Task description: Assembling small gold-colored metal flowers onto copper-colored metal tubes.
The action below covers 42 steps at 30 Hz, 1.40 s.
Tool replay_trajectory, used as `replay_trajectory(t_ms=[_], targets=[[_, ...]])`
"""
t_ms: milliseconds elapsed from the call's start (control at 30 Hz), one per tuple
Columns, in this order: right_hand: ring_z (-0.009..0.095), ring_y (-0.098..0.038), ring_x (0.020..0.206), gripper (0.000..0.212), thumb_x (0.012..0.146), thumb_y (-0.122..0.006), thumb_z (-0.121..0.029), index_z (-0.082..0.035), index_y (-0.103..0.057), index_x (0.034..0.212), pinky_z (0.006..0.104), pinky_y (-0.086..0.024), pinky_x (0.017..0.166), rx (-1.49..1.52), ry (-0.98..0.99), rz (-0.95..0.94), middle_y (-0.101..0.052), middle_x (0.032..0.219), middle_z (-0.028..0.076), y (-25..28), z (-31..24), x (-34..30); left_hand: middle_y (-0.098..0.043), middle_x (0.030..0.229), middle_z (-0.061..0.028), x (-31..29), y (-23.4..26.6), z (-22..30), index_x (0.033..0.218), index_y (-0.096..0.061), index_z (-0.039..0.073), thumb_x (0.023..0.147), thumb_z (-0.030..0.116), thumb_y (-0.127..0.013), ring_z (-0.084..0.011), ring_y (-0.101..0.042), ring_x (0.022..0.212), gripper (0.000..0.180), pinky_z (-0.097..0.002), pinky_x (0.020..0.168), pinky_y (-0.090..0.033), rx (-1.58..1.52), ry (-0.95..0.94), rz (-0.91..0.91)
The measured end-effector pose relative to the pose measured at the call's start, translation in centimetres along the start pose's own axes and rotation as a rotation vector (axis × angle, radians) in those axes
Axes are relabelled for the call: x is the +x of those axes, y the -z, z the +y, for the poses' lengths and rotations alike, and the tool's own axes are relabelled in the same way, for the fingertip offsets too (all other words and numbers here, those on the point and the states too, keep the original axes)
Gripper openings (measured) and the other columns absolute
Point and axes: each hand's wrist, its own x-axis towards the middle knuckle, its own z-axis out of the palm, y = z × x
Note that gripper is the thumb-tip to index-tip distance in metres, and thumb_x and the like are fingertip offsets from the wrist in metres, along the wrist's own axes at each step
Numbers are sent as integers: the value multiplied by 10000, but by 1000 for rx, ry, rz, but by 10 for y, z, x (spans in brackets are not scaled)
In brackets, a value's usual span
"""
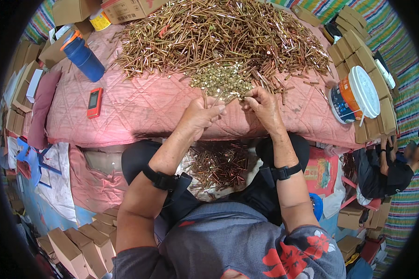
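My left hand [204, 115] is closed round a few thin brownish-gold sticks [206, 98] that poke up past its fingers. Beside it, my right hand [263, 106] is pinched together near the small gold pieces; what lies between its fingertips is too small to make out. Just beyond both hands is a heap of small round gold pieces [222, 80]. Behind that spreads a large pile of slim copper-coloured sticks [219, 35] on the pink quilted cover [153, 109]. More such sticks [221, 165] lie in a heap below the table edge, between my knees.
A blue tumbler [84, 59] and a red handheld device [94, 102] are at the left. On the right stands a white-lidded bucket [354, 95] beside stacked cardboard boxes [375, 111]. Another person [388, 172] sits at far right. Open cartons [77, 249] stand at lower left.
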Motion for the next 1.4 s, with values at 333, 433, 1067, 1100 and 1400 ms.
replay_trajectory(t_ms=[333, 433, 1067, 1100, 1400], targets=[[74, -608, 704, 115, 873, -618, -13, 0, -639, 985, 193, -481, 603, 405, -43, -71, -640, 818, 16, -1, -2, -2, -625, 743, -47, -3, -2, 2, 963, -583, -2, 886, 89, -627, -9, -435, 490, 127, -133, 389, -299, 56, 7, -48], [103, -602, 720, 117, 870, -626, -12, 14, -636, 984, 226, -503, 633, 394, -48, -98, -637, 841, 48, 0, -6, -4, -624, 743, -46, -4, -4, 3, 965, -586, -9, 888, 90, -625, -10, -433, 485, 131, -133, 387, -296, 53, 10, -55], [54, -526, 651, 103, 869, -648, -77, -6, -635, 943, 183, -428, 577, 404, -18, -216, -610, 794, -6, 1, -8, -4, -614, 731, -32, -6, 2, 0, 953, -600, 13, 887, 123, -637, -1, -409, 475, 133, -133, 388, -260, -34, 10, -223], [51, -510, 631, 95, 869, -652, -85, -8, -630, 920, 183, -417, 564, 374, -26, -195, -597, 776, -14, 0, -7, -4, -613, 729, -32, -7, 1, 0, 949, -600, 13, 886, 126, -640, -4, -412, 476, 135, -134, 390, -261, -27, -9, -210], [44, -500, 600, 87, 869, -661, -106, -25, -642, 895, 176, -401, 545, 459, -77, -238, -590, 737, -25, 3, -1, 0, -610, 724, -30, -5, -1, -3, 924, -593, 23, 889, 136, -638, -9, -413, 473, 126, -133, 390, -255, -32, -47, -196]])
